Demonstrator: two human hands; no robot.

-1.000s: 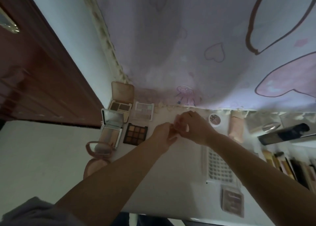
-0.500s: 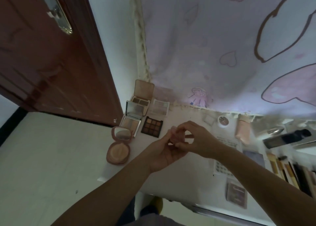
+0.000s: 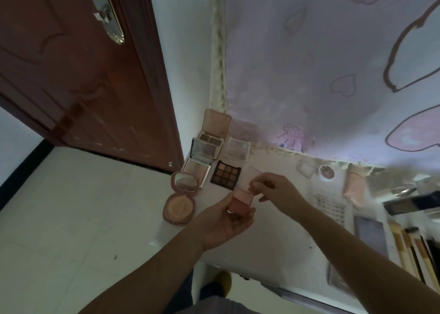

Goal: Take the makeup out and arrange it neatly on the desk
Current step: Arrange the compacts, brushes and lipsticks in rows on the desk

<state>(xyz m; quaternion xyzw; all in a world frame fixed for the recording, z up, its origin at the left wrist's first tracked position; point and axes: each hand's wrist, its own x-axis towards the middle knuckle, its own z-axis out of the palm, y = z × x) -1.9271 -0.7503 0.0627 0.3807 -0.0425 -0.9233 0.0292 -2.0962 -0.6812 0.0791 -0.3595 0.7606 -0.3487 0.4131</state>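
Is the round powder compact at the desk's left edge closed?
No, the round compact lies open, its mirrored lid tilted up behind the powder pan.

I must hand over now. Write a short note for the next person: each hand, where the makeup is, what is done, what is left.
Left hand: holds a small pink blush compact above the desk.
Right hand: pinches its clear lid, lifted open.
Done: open palettes in a tidy block at the desk's left corner, among them the nine-pan palette and the round powder compact.
Left: set the blush beside them; brushes at right look unsorted.
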